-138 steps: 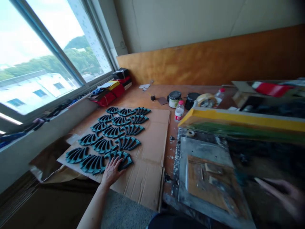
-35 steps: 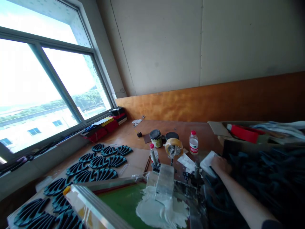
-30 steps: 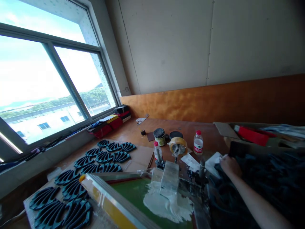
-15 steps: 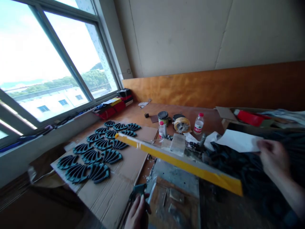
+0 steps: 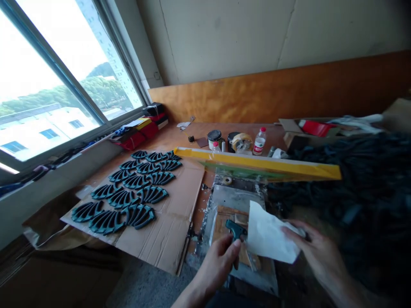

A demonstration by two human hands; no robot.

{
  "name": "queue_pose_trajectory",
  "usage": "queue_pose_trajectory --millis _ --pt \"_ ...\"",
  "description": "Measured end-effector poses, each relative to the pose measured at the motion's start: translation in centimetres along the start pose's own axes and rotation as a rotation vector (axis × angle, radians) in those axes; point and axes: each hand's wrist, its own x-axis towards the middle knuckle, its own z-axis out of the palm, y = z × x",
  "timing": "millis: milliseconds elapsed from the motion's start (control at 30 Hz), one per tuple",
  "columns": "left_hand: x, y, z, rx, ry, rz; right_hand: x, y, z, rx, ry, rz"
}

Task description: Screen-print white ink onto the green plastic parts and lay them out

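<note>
My left hand [image 5: 220,256] is closed around a dark green handle-like part [image 5: 236,229] with a wide head at its top end. A white sheet of paper [image 5: 271,235] is pinched between the fingers and thumb of my right hand [image 5: 316,246]. Its left edge comes close to the green part; whether they touch I cannot tell. Both hands are over a metal plate with a worn wooden board [image 5: 221,218] on it. On a cardboard sheet [image 5: 180,205] to the left, similar dark parts [image 5: 105,220] lie in fanned rows.
A yellow-edged bar [image 5: 257,161] crosses the bench beyond my hands. Behind it stand a tin [image 5: 214,137], a tape roll [image 5: 242,142] and a bottle [image 5: 259,142]. A large dark heap of parts [image 5: 362,188] fills the right side, with an opened carton behind it.
My right hand has brought the paper from the right heap down and left, close to my left hand. My left hand, with the green part, now appears farther right as the view has shifted.
</note>
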Motion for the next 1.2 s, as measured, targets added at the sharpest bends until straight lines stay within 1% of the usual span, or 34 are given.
queue_pose_trajectory --millis 67,100,167,200,233,267,367,400,433,533,633,700,767,800,833,867,900,933,967,1033,1067,1100,1133,1167,1200 --pt "0.3 0.0 0.0 0.098 -0.077 0.036 -1.8 -3.4 1.5 0.016 -0.102 -0.224" --pt "0.4 0.1 0.1 0.15 -0.108 0.055 -2.5 -4.6 2.4 0.045 -0.16 -0.338" --pt "0.5 0.4 0.0 0.287 -0.118 0.091 -3.3 -6.4 3.9 0.046 -0.256 -0.517" --pt "0.5 0.7 -0.1 0.363 -0.113 0.113 -3.6 -6.9 4.5 0.026 -0.297 -0.56" --pt "0.4 0.9 -0.3 0.437 -0.112 0.136 -3.6 -7.3 4.8 0.001 -0.343 -0.567" --pt "0.4 1.1 -0.4 0.5 -0.119 0.156 -3.6 -7.5 5.0 -0.021 -0.4 -0.544" --pt "0.5 1.5 -0.7 0.613 -0.19 0.183 -3.5 -7.7 4.6 -0.047 -0.614 -0.386" --pt "0.5 1.5 -0.7 0.639 -0.205 0.185 -3.5 -7.7 4.4 -0.043 -0.656 -0.34" --pt "0.5 1.4 -0.6 0.662 -0.218 0.186 -3.5 -7.8 4.3 -0.031 -0.668 -0.304" --pt "0.7 1.0 0.0 0.703 -0.259 0.199 -3.5 -7.6 4.6 0.074 -0.587 -0.163" --pt "0.9 0.8 0.2 0.703 -0.268 0.184 -3.2 -6.7 4.9 0.285 -0.467 0.075" --pt "1.2 1.0 -0.1 0.646 -0.266 0.176 -2.8 -5.7 4.6 0.465 -0.338 0.262" --pt "1.4 1.4 -0.6 0.559 -0.287 0.179 -2.3 -4.8 3.7 0.612 -0.158 0.407" --pt "1.5 1.5 -0.9 0.52 -0.302 0.182 -2.1 -4.5 3.1 0.649 -0.059 0.441" --pt "1.6 1.7 -1.1 0.492 -0.321 0.181 -2.0 -4.5 2.5 0.655 0.034 0.443" --pt "1.7 1.8 -1.3 0.474 -0.333 0.177 -1.9 -4.7 2.0 0.626 0.099 0.41" --pt "1.7 1.9 -1.5 0.464 -0.343 0.176 -1.9 -5.1 1.5 0.565 0.11 0.342" --pt "1.7 1.9 -1.5 0.46 -0.35 0.178 -2.0 -5.8 1.3 0.476 0.054 0.24" --pt "1.7 2.0 -1.5 0.457 -0.36 0.18 -2.1 -6.5 1.2 0.363 -0.06 0.11" --pt "1.6 1.9 -1.3 0.467 -0.371 0.201 -2.4 -8.0 1.4 0.095 -0.404 -0.151" --pt "1.6 1.8 -1.1 0.487 -0.371 0.218 -2.5 -8.6 1.7 -0.025 -0.569 -0.253" --pt "1.5 1.7 -0.9 0.523 -0.37 0.229 -2.6 -9.0 2.0 -0.118 -0.692 -0.321" --pt "1.4 1.6 -0.7 0.576 -0.363 0.228 -2.7 -9.2 2.4 -0.179 -0.762 -0.358" --pt "1.3 1.5 -0.5 0.643 -0.356 0.213 -2.7 -9.1 2.8 -0.207 -0.789 -0.372" --pt "1.1 1.4 -0.2 0.714 -0.353 0.188 -2.8 -8.8 3.2 -0.207 -0.786 -0.371"
